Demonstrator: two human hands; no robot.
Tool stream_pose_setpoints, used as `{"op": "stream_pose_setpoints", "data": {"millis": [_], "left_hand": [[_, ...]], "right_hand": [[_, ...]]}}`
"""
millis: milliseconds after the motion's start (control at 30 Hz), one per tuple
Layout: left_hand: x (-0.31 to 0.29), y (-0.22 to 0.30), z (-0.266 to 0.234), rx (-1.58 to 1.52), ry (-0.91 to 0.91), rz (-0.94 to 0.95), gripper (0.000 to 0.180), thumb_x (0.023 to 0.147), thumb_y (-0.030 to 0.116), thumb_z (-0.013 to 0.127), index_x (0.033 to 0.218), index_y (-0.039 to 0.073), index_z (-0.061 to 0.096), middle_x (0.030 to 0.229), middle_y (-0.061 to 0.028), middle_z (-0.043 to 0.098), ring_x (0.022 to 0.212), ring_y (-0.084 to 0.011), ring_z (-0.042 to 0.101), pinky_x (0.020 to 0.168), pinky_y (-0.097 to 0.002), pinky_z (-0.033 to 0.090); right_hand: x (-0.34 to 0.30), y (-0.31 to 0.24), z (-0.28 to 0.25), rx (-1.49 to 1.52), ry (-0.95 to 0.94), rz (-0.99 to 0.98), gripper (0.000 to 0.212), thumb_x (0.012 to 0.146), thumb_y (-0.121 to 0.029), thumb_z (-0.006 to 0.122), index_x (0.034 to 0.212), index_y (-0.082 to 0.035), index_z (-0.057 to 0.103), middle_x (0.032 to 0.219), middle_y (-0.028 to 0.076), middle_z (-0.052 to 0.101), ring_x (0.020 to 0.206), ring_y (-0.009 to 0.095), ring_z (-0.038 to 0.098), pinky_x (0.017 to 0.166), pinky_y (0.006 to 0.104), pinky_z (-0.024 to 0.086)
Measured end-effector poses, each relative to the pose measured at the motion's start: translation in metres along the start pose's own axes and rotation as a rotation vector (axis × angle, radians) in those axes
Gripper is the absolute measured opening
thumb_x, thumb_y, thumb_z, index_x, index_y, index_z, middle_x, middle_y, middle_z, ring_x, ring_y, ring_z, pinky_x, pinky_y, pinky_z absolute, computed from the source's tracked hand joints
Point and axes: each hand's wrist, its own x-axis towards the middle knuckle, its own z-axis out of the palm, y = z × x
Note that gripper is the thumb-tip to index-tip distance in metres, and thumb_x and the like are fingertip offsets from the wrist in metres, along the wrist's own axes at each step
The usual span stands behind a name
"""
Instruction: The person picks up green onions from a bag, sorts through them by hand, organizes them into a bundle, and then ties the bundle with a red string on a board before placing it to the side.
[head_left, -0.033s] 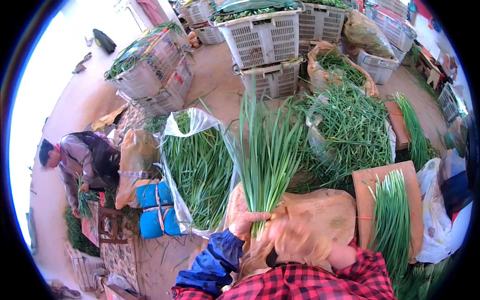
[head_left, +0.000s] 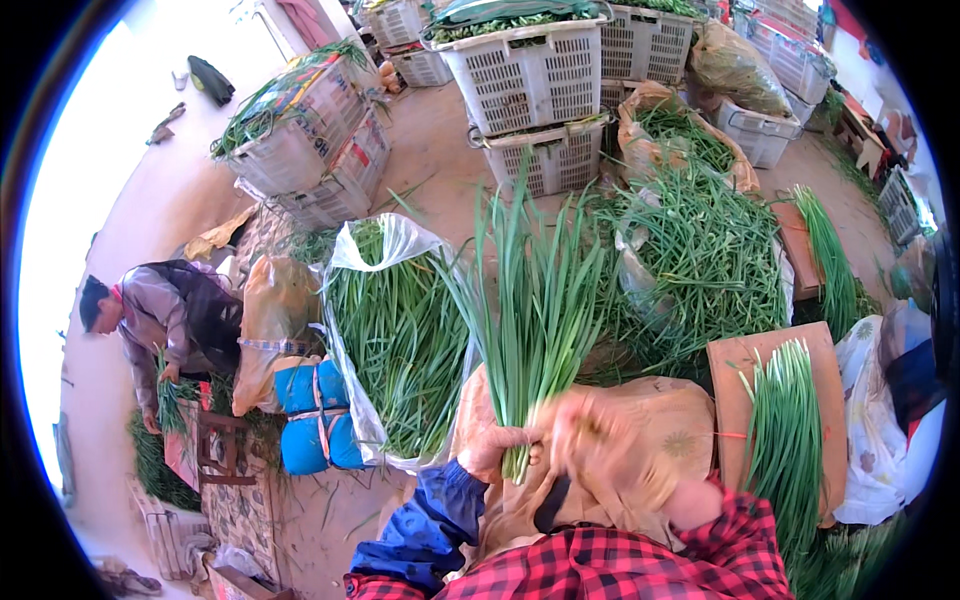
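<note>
My left hand [head_left: 497, 452], in a blue sleeve, is closed round the lower ends of an upright bunch of garlic chives [head_left: 540, 330]. The long green leaves fan out upward from my grip. My right hand [head_left: 615, 440], coming from a red checked cuff, is just right of the stalk ends and smeared by motion. Whether it touches the stalks or holds anything is unclear. Below both hands a tan patterned cloth [head_left: 655, 405] covers my lap. Left of the bunch stands a clear plastic bag [head_left: 350, 255] full of loose chives.
A large heap of chives [head_left: 700, 265] lies ahead right. At my right, sorted chives [head_left: 785, 430] rest on a brown board [head_left: 727, 375]. White crates [head_left: 525, 80] are stacked ahead. At left are a blue bundle [head_left: 305, 445] and a co-worker [head_left: 165, 310] holding greens.
My right hand has moved slightly up and to the right, beside the stalk ends. My left hand keeps its grip, and the leaf tips have shifted a little.
</note>
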Motion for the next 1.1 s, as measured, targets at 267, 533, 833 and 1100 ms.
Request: {"op": "stream_pose_setpoints", "data": {"millis": [267,533,833,1100], "left_hand": [[-0.022,-0.028,-0.014,0.033,-0.057,-0.154,0.037,0.072,0.000,0.062,0.108,0.001,0.051,0.085,-0.0059,0.058,0.064,-0.0119,0.056,0.054,-0.0222,0.046],[-0.031,-0.038,-0.030,0.030,-0.070,-0.379,0.039,0.069,-0.001,0.064,0.107,0.002,0.054,0.091,-0.0046,0.059,0.074,-0.0118,0.056,0.063,-0.0227,0.045],[-0.030,-0.041,-0.029,-0.012,-0.079,-0.378,0.038,0.070,-0.003,0.062,0.106,0.000,0.053,0.084,-0.0070,0.059,0.065,-0.0135,0.058,0.056,-0.0239,0.048],[-0.028,-0.055,-0.035,-0.149,-0.053,-0.410,0.040,0.071,-0.002,0.061,0.109,-0.001,0.050,0.087,-0.0078,0.058,0.065,-0.0129,0.056,0.053,-0.0225,0.046]], "right_hand": [[0.095,0.000,-0.058,-0.164,0.010,0.070,0.046,0.080,-0.005,0.053,0.123,0.000,0.037,0.078,0.005,0.054,0.070,0.010,0.053,0.062,0.0205,0.046],[0.103,0.007,-0.045,-0.283,-0.175,0.453,0.031,0.074,-0.016,0.067,0.098,-0.004,0.053,0.063,0.003,0.055,0.047,0.007,0.049,0.038,0.0182,0.038],[0.093,-0.002,-0.038,-0.222,-0.199,0.528,0.018,0.075,-0.017,0.065,0.081,-0.004,0.056,0.059,0.005,0.056,0.041,0.008,0.050,0.036,0.0176,0.040],[0.087,0.012,-0.035,-0.289,-0.020,0.503,0.026,0.072,-0.023,0.069,0.074,-0.001,0.054,0.057,0.008,0.057,0.041,0.011,0.053,0.036,0.0192,0.041]]}}
